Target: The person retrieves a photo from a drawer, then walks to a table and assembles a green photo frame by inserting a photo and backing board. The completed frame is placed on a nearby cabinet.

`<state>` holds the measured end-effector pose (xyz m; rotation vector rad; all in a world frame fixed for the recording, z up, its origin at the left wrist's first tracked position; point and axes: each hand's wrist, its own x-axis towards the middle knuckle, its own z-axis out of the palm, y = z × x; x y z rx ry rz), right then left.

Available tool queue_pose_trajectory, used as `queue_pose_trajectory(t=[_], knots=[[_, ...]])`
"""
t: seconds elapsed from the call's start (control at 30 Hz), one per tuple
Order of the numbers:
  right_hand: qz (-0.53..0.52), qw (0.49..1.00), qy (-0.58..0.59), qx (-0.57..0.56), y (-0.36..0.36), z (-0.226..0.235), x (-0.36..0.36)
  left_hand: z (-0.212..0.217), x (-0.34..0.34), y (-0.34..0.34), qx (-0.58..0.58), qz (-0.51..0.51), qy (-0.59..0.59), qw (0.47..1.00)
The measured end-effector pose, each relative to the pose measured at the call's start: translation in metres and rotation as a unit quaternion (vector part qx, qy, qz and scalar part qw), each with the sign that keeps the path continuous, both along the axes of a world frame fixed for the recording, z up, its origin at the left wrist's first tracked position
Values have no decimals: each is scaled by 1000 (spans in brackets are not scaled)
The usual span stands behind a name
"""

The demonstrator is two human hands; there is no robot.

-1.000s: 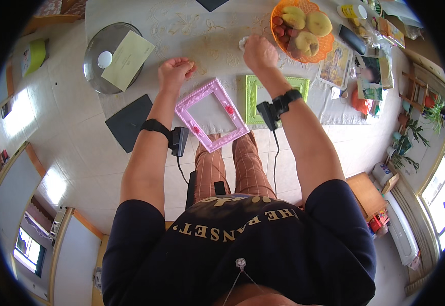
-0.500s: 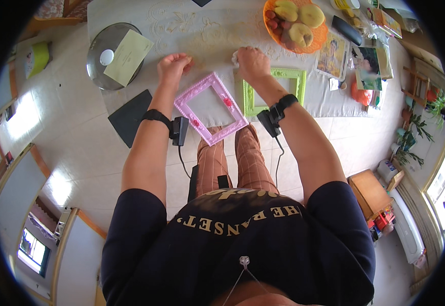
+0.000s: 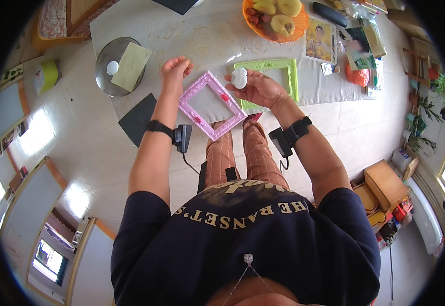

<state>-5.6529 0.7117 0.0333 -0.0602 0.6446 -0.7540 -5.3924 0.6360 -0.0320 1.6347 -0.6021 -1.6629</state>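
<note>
The cloth-covered table [image 3: 187, 41] stretches beyond the pink frame [image 3: 196, 90], whose nearest corner juts past the table's edge. Right of the pink frame, the green frame [image 3: 293, 84] lies partly behind the person's wrist. The orange fruit basket [image 3: 302, 26] sits farther off, up and to the right of the pink frame; the round glass lid [image 3: 102, 76] is well to its left. By the pink frame's upper left, the left hand [image 3: 176, 71] has its fingers curled in; I cannot tell how tightly, or whether around anything. The right hand [image 3: 257, 88], beyond its upper right side, pinches a white wad [image 3: 239, 78] between thumb and fingers. The step in hand seems to be handling this wad; the next move probably calls for a light, steady pinch, clear of both frames
</note>
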Motion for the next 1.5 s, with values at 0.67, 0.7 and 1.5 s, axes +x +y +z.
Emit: queue_pose_trajectory(t=[0.67,0.7,1.5], knots=[[-150,965,43,211,129,-34,-77,140,-70,121,-2,-142,219,965],[-128,975,65,168,130,-35,-79,136,-75,124,4,-140,219,966],[-19,895,431,-114,118,-32,-152,71,-111,125,-258,-291,-192,901]])
